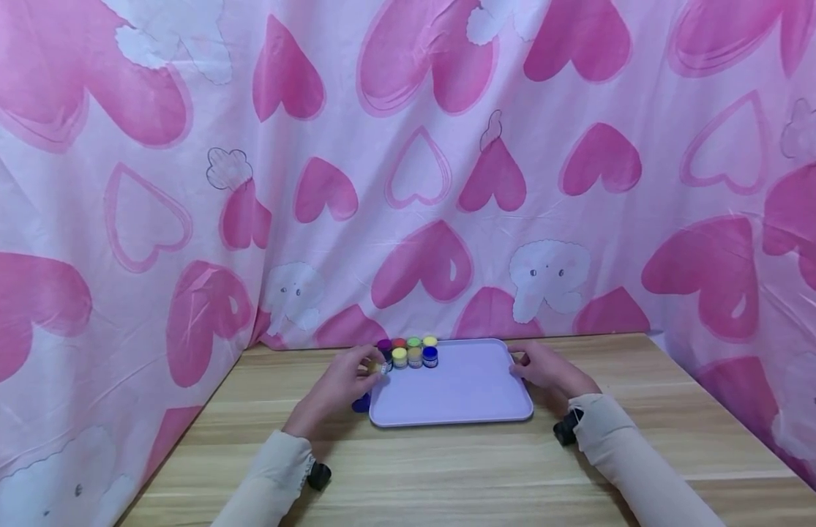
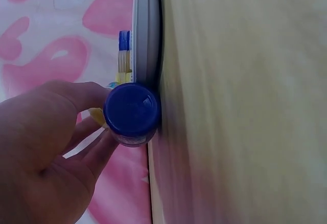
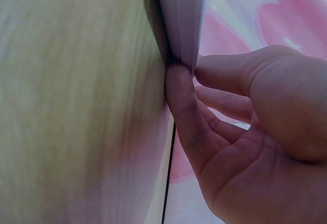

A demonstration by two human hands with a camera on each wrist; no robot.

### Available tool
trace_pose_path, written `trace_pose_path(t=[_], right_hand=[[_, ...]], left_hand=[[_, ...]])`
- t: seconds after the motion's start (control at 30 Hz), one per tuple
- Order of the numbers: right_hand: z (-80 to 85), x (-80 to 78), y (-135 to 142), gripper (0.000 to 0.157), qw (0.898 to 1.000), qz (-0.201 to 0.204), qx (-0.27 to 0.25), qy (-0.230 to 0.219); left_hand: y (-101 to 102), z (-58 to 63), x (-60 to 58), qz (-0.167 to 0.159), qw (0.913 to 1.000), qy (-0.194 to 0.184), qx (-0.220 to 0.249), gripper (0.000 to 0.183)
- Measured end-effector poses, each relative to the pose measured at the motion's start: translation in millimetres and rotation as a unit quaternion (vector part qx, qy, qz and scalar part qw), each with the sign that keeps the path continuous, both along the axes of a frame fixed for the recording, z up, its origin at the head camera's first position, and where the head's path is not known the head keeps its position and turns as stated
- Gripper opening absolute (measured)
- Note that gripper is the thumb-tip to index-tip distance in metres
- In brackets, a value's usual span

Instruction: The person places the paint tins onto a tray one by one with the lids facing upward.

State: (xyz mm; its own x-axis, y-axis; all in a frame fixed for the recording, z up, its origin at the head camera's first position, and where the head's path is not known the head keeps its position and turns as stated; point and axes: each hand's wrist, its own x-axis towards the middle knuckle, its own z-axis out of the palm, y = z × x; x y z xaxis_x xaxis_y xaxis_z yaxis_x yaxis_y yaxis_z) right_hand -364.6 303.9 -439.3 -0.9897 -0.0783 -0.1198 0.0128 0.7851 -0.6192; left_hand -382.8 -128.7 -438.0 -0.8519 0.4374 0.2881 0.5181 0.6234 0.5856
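A pale lilac tray (image 1: 476, 391) lies on the table, with small paint jars grouped in two rows at its back left. My left hand (image 1: 345, 377) holds a yellowish paint jar (image 1: 376, 367) over the tray's left edge; the fingers partly hide it. On the table just outside that edge stands a blue-lidded jar (image 2: 132, 110), close in front of the left fingers in the left wrist view. At the tray's right side, my right hand (image 1: 542, 366) pinches the rim (image 3: 186, 25), thumb above and a fingertip at its underside.
The front row on the tray includes a yellow jar (image 1: 399, 357), a tan jar (image 1: 415, 357) and a blue jar (image 1: 430, 357). Behind them are purple, red, green and yellow lids. A pink heart-print curtain (image 1: 421, 190) hangs around the wooden table (image 1: 434, 468).
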Motion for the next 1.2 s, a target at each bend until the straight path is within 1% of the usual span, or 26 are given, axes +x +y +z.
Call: trace_pose_path(t=[0.17, 0.23, 0.3, 0.4, 0.5, 0.6, 0.7, 0.77, 0.87, 1.0, 1.07, 1.2], right_hand=[[-3.1, -1.5, 0, 0.062, 1.000, -0.002, -0.003, -0.001], [-3.6, -1.8, 0, 0.062, 1.000, -0.002, -0.003, -0.001], [-3.7, -2.6, 0, 0.061, 1.000, 0.000, -0.006, 0.000], [-1.8, -1.8, 1, 0.061, 1.000, 0.006, -0.007, 0.001], [-0.6, -1.9, 2, 0.062, 1.000, 0.008, -0.007, 0.002], [0.1, -3.0, 2, 0.063, 1.000, 0.010, -0.005, -0.001], [0.1, -3.7, 1, 0.063, 1.000, 0.008, -0.004, -0.004], [0.2, -3.4, 0, 0.063, 1.000, 0.008, -0.003, -0.005], [0.5, -2.0, 0, 0.062, 1.000, 0.010, -0.004, -0.001], [0.7, -0.9, -1, 0.061, 1.000, 0.010, -0.002, 0.004], [0.4, -1.5, -1, 0.061, 1.000, 0.014, 0.002, 0.006], [-0.2, -3.5, -1, 0.060, 1.000, 0.016, 0.006, 0.006]], left_hand=[[3, 2.1, -2.1, 0.005, 0.9998, -0.015, -0.015, 0.024], [4, 2.5, -3.8, -0.002, 0.9997, -0.008, -0.022, 0.019], [5, 1.8, -6.8, -0.010, 0.9995, 0.006, -0.031, 0.015], [7, 1.2, -10.0, -0.020, 0.9984, 0.027, -0.045, 0.015], [7, 1.9, -10.2, -0.015, 0.9985, 0.019, -0.050, 0.017], [6, 3.0, -8.7, -0.003, 0.9991, -0.003, -0.042, 0.016], [5, 3.2, -7.5, -0.002, 0.9996, -0.012, -0.026, 0.011], [5, 2.5, -7.0, -0.007, 0.9998, -0.010, -0.015, 0.012], [6, 0.5, -7.4, -0.010, 0.9999, 0.001, -0.009, 0.020], [7, -1.0, -8.6, -0.001, 0.9998, 0.014, -0.016, 0.018], [7, -0.1, -8.9, 0.001, 0.9998, 0.013, -0.018, 0.017], [3, 3.4, -7.4, 0.006, 0.9998, -0.013, -0.016, 0.016]])
